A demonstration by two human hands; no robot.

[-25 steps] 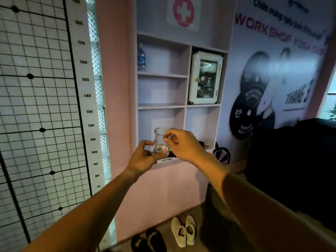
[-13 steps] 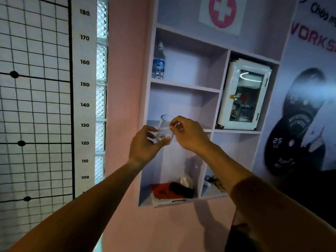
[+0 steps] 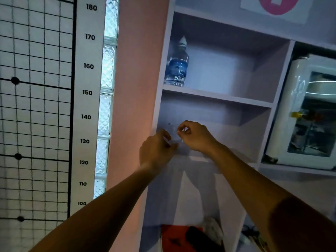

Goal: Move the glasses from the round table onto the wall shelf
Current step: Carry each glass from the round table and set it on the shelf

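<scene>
Both hands raised to the wall shelf (image 3: 218, 96), at the front edge of its middle left compartment. Glass (image 3: 173, 132) sits between them, clear and hard to make out against the pale back panel; only its rim and a faint wall show. Left hand (image 3: 157, 151) grasps the glass low on its near side, fingers curled round the base area. Right hand (image 3: 195, 136) pinches the rim at the right, thumb and forefinger closed on it, other fingers tucked. Whether the glass base touches the board, I cannot tell; the hands cover it. Open room: the compartment to the right of the hands is bare as far as its divider, and there is free height up to the board above. Compartment above holds a water bottle (image 3: 177, 68) upright, hard against the left wall, the rest of that board free. Right of the divider, a white cabinet (image 3: 309, 113) with a glass door. Below, a red item (image 3: 174, 237) in the lowest compartment. Height chart (image 3: 87, 91) on the wall well left.
</scene>
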